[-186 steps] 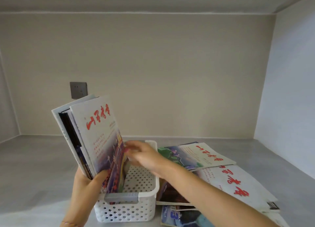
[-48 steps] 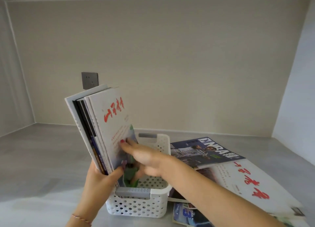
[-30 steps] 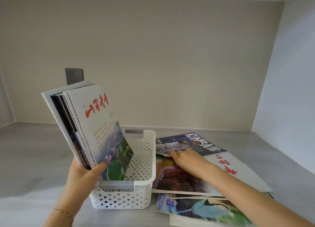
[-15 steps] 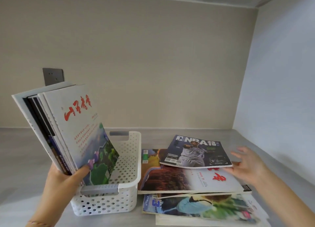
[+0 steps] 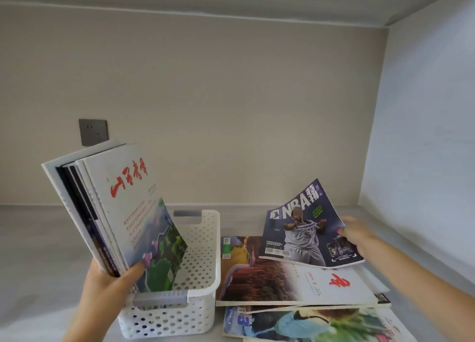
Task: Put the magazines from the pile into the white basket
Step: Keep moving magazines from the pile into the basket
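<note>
Grey table (image 5: 38, 251) set into a beige-walled alcove, w/ a dark wall socket (image 5: 93, 132) on the back wall. On the right side of it lies the pile of magazines (image 5: 295, 290), fanned out flat, covers up, approx four or five deep; exact count can't be told. Top of the pile is the NBA magazine (image 5: 308, 228), dark blue cover w/ a basketball player in a WOLVES jersey. Its far edge is tilted up off the pile while the near edge rests on the one below. Right hand (image 5: 357, 235) pinches the NBA magazine's right edge, thumb on the cover, fingers behind it. Below it sits a white-covered issue w/ red lettering, then a cover w/ a reddish landscape.

Just left of the pile is the white basket (image 5: 203, 277), perforated plastic w/ grey handle grips at both ends, touching or nearly touching the pile's left edge. Standing in the basket's left part is a bundle of magazines (image 5: 120, 213), leaning left, front one white w/ red calligraphy and a green picture at the bottom. Left hand (image 5: 108, 287) clasps that bundle near its lower end, thumb pressed across the front cover, fingers wrapped behind. Right part of the basket shows bare mesh.
</note>
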